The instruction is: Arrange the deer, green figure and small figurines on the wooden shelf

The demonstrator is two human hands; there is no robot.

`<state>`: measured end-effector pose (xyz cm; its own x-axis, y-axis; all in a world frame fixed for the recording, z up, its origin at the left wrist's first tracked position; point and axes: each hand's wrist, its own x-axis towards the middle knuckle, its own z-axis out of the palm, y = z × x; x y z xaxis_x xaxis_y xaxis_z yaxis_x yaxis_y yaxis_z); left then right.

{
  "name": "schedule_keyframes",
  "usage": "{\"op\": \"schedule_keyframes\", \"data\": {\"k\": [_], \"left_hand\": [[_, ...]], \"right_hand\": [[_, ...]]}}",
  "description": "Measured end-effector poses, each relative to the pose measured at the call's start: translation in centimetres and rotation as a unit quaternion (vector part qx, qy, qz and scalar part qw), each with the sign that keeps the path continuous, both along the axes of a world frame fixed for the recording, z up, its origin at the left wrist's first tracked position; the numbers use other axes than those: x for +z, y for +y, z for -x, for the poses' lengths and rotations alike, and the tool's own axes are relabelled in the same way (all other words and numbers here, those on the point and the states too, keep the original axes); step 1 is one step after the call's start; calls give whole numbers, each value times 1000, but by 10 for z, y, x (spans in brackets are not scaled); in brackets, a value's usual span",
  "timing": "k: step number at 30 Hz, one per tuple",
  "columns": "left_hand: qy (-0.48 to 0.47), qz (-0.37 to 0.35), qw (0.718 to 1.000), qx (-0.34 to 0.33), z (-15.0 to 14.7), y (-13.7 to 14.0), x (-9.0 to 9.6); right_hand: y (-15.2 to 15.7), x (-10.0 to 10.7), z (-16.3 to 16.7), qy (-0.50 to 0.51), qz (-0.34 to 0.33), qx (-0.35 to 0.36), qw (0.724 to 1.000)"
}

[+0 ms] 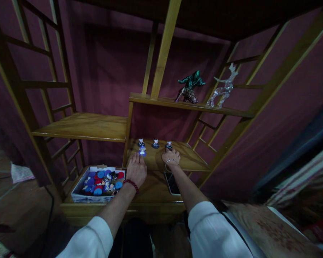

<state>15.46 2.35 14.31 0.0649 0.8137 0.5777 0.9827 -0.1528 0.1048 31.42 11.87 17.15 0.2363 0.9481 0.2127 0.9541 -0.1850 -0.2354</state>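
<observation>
Several small figurines stand on the low wooden shelf. Three dark-based ones with pale heads form a back row: a left figurine, a middle figurine and a right figurine. In front of the left one is a purple-and-white figurine on a purple base. My left hand, with a red bead bracelet, is open, fingers stretched out at the front of the purple figurine. My right hand, wearing a silver bangle, has its fingers apart, fingertips at the right figurine's base; whether they touch it is unclear.
A box of mixed figurines with blue, red and purple bases sits at lower left. A phone-like dark slab lies below my right wrist. Above are a green crouching statue and a clear deer figure. Wooden posts divide the shelving.
</observation>
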Motion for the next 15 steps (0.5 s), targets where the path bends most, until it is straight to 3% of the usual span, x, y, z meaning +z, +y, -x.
{"op": "schedule_keyframes", "data": {"k": [15], "left_hand": [[-3,-6,1000,-6,1,1,-3]], "right_hand": [[3,0,-1,10,-4,10,1000]]}}
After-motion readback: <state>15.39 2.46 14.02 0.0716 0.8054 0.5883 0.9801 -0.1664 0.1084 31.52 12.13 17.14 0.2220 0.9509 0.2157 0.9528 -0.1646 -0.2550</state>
